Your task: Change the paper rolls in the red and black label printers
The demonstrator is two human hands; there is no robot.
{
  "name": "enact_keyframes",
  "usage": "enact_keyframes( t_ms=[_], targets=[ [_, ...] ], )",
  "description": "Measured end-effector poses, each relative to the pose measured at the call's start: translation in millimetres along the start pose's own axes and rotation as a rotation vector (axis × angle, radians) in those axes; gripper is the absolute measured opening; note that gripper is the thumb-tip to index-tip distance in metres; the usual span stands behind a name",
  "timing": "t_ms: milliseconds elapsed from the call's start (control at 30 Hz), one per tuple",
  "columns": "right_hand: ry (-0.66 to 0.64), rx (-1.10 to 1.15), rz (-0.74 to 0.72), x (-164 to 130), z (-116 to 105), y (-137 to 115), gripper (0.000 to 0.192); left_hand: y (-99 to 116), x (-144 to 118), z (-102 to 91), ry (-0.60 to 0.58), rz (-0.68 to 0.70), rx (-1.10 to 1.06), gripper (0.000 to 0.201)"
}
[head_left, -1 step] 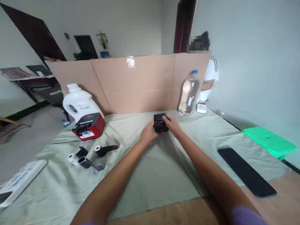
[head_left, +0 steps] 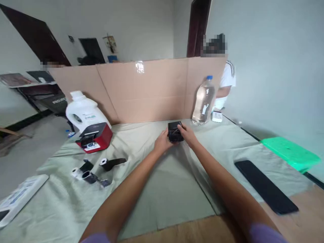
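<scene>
A person in purple sleeves steadies a compact, black, box-shaped device [head_left: 174, 136] between two bare hands, near the far middle of a bench [head_left: 177, 232] spread with a pale green, wrinkled cloth [head_left: 162, 199]. The left hand [head_left: 162, 141] wraps the device's near left side; the right hand [head_left: 188, 135] clasps its right side, thumb laid over the upper face. Both grips are thus closed around the casing, though fingers behind and below it are hidden, and whether its base touches the cloth cannot be told. Good handling here likely rests on the left hand bearing the weight and keeping the body level, while the right thumb presses lightly and squarely so that the casing does not twist. A loose wrist could tip it; too firm a squeeze could let the smooth-looking shell slip. Folds in the cloth make an uneven footing, so a flatter patch would serve better. Well apart to the left sit a red and black, box-shaped machine [head_left: 105, 137] and a small roll of black strip with a white core [head_left: 108, 164].
</scene>
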State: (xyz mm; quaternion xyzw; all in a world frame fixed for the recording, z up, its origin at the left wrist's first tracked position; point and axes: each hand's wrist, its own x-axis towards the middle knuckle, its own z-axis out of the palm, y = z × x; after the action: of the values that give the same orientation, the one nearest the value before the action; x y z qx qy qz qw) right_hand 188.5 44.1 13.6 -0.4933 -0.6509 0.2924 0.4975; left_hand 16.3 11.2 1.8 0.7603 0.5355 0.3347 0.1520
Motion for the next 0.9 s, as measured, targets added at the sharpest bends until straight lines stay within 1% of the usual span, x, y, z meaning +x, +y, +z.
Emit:
enact_keyframes(
  t_ms=[67,133,267,367,467,533,567,600,633,667,700,733,800,867,900],
  targets=[
    [0.107,0.01,-0.002,8.7,-19.1,18.9,0.062,15.6,25.9,21.6,-0.047,-0.011,0.004,0.099],
    [0.184,0.027,0.003,14.8,-33.1,38.5,0.066,28.0,46.4,41.1,-0.085,-0.024,0.019,0.098],
    [0.269,0.038,0.03,19.1,-46.6,72.3,0.066,40.5,69.7,70.0,-0.135,-0.058,0.058,0.1],
    [0.298,-0.052,0.004,18.0,-51.4,87.9,0.061,43.3,76.5,84.2,-0.179,-0.053,0.079,0.1],
    [0.276,-0.151,-0.028,16.1,-55.7,97.1,0.06,44.8,75.4,92.9,-0.189,-0.052,0.092,0.098],
    [0.243,-0.195,-0.037,15.0,-58.7,101.7,0.064,44.8,68.1,92.0,-0.192,-0.055,0.095,0.091],
    [0.229,-0.215,-0.04,14.5,-60.6,103.5,0.066,44.2,62.1,87.8,-0.201,-0.058,0.097,0.088],
    [0.223,-0.238,-0.039,14.1,-62.9,104.7,0.069,42.8,54.5,80.2,-0.215,-0.062,0.099,0.086],
    [0.229,-0.262,-0.033,13.9,-65.3,105.1,0.072,40.4,45.4,68.5,-0.224,-0.063,0.1,0.084],
    [0.248,-0.296,-0.022,13.9,-67.7,104.2,0.076,36.7,34.9,52.3,-0.221,-0.06,0.096,0.083],
    [0.278,-0.342,-0.008,14.1,-69.6,101.7,0.082,31.4,23.2,31.3,-0.199,-0.052,0.089,0.08],
    [0.296,-0.391,-0.01,14.3,-70.4,97.3,0.087,24.1,10.2,5.6,-0.159,-0.036,0.076,0.074],
    [0.285,-0.46,-0.096,13.6,-65.9,81.4,0.089,1.4,-18.5,-57.3,-0.017,-0.003,0.046,0.058],
    [0.229,-0.465,-0.231,9.7,-47.9,56.2,0.083,-34.4,-49.0,-127.9,0.183,-0.02,0.016,0.043],
    [0.189,-0.442,-0.295,6.4,-32.4,40.8,0.078,-57.3,-63.8,-162.1,0.299,-0.063,0.026,0.037]
  ],
)
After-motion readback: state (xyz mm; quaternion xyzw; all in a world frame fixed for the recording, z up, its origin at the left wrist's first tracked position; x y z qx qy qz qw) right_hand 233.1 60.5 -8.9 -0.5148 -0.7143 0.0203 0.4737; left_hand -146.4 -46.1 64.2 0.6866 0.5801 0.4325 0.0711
